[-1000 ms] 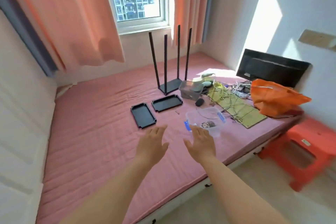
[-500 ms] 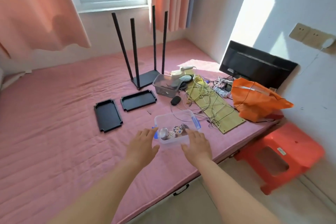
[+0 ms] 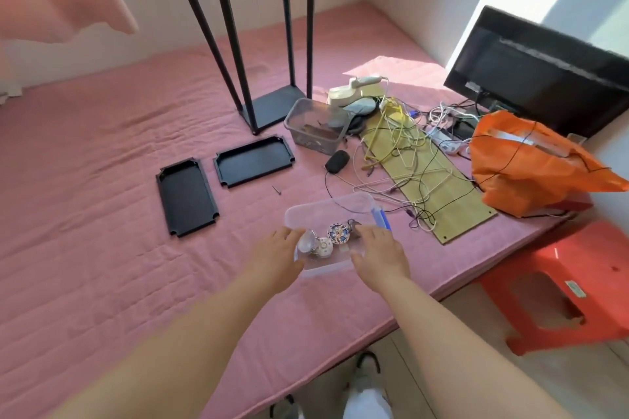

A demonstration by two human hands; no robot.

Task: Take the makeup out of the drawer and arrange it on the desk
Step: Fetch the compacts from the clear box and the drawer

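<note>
A clear plastic box [image 3: 333, 211] with a blue latch [image 3: 381, 218] lies on the pink mattress [image 3: 102, 248] near its front edge. Inside are small items: a round patterned compact [image 3: 338, 233], a white piece [image 3: 323, 247] and a clear round piece [image 3: 306, 241]. My left hand [image 3: 277, 257] has its fingers stretched out against the box's left wall. My right hand [image 3: 379, 255] lies over the box's right side, fingers extended and covering part of the contents. The box rests flat on the mattress. No drawer or desk is in view.
Two black trays [image 3: 186, 197] [image 3: 253, 161] lie left of the box, behind them a black rack [image 3: 275, 105] with tall poles. A grey basket [image 3: 316, 127], mouse [image 3: 337, 160], tangled cables on a mat [image 3: 425, 177], orange bag [image 3: 531, 163] and monitor [image 3: 537, 68] crowd the right. A red stool [image 3: 565, 286] stands on the floor.
The view has tilted down and come closer to the mattress. Both hands have moved forward from in front of the clear box to its two sides, touching it.
</note>
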